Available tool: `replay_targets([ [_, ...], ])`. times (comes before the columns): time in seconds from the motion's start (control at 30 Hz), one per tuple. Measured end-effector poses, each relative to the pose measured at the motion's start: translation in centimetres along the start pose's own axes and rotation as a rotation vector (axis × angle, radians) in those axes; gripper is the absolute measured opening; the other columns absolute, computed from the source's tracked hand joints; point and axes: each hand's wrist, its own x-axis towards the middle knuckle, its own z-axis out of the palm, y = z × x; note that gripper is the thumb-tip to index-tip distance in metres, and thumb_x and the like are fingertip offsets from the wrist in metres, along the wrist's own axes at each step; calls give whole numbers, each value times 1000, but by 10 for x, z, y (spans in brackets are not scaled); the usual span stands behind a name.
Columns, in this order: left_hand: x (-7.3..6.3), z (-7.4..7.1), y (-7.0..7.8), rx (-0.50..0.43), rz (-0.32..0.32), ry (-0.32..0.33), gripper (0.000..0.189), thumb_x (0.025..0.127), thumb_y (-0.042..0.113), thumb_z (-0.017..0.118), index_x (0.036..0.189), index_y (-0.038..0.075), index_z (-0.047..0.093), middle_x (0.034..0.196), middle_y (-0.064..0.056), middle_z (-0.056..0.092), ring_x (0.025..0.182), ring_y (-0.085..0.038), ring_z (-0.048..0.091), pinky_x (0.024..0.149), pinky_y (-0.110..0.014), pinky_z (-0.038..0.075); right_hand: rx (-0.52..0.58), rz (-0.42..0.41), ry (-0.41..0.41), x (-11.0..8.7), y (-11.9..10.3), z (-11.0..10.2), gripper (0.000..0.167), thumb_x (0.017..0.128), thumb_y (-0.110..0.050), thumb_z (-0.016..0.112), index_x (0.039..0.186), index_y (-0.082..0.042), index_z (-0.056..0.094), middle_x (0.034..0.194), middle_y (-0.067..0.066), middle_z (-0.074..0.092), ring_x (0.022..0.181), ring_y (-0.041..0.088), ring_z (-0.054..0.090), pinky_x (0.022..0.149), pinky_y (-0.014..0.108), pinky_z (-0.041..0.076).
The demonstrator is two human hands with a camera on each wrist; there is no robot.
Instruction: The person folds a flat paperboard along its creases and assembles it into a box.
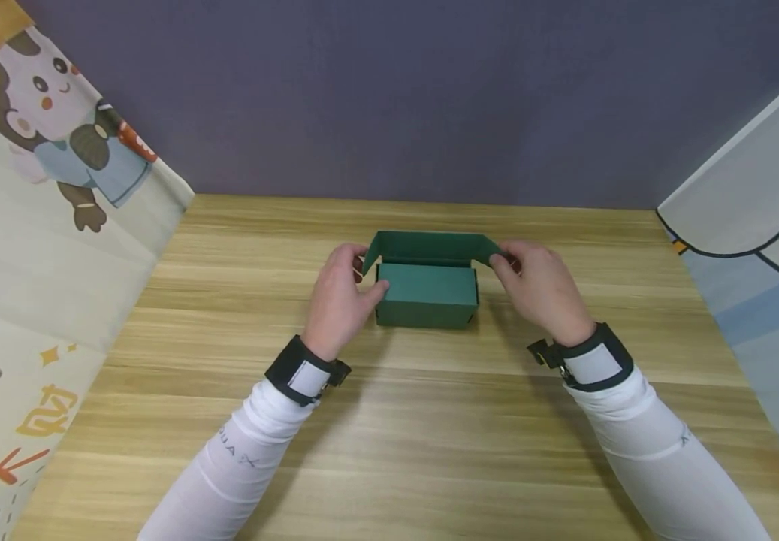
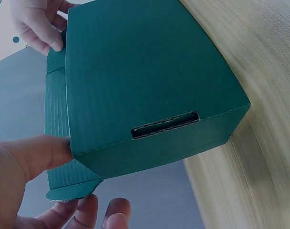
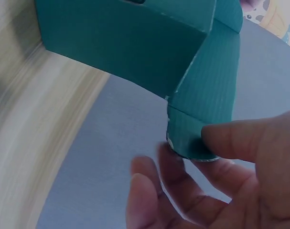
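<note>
A small green cardboard box (image 1: 427, 295) stands on the wooden table, its top face covered. Its lid flap (image 1: 426, 246) stands raised along the back edge, with a side tab bent at each end. My left hand (image 1: 342, 297) is at the left end: the thumb (image 2: 44, 151) lies at the box's top edge, and curled fingers (image 2: 87, 210) lie against the outer side of the left tab (image 2: 73, 190). On the other side, my right hand (image 1: 539, 285) pinches the right tab (image 3: 190, 136) between thumb and forefinger, its other fingers loosely bent below.
The wooden table (image 1: 416, 451) reaches back to a dark blue-grey backdrop (image 1: 423, 105). Cartoon-printed cloths hang at the left (image 1: 85, 248) and right (image 1: 754, 203). A slot (image 2: 165, 126) is cut along an edge at the box's left end.
</note>
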Motion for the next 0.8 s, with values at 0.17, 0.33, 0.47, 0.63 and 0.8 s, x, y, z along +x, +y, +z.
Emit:
replay_targets([
  [0.17,-1,1,2,15,10,-5,53,94,13,83,139,-1,58,106,-10,62,97,-28,61,77,-39,54,5,-17,-27,-1,-5,-2,33,112,-21,53,120,4,73,106,19,66,86,32,60,72,45,47],
  [0.33,-1,3,2,28,32,6,52,93,12,83,137,-1,59,104,-10,64,94,-26,62,76,-39,54,25,-22,-70,-2,-10,-4,32,112,-18,52,127,3,71,113,21,66,99,36,64,81,51,52],
  [0.47,-1,4,1,31,48,11,52,93,10,83,138,0,59,103,-10,65,93,-26,63,75,-38,55,46,-22,-95,-2,-12,-3,36,111,-17,53,138,5,64,119,23,67,104,38,67,87,54,55],
  [0.63,-2,5,0,23,79,16,57,94,9,82,143,0,56,102,-10,67,91,-26,64,72,-38,54,102,-5,-121,-2,-14,-3,48,110,-15,54,153,6,50,126,24,66,105,35,70,86,52,57],
  [0.8,-1,5,-2,21,136,16,69,94,6,81,154,4,48,99,-9,67,87,-25,64,70,-37,54,158,14,-140,-2,-15,-3,50,109,-13,56,154,6,47,128,22,66,102,30,71,80,44,57],
])
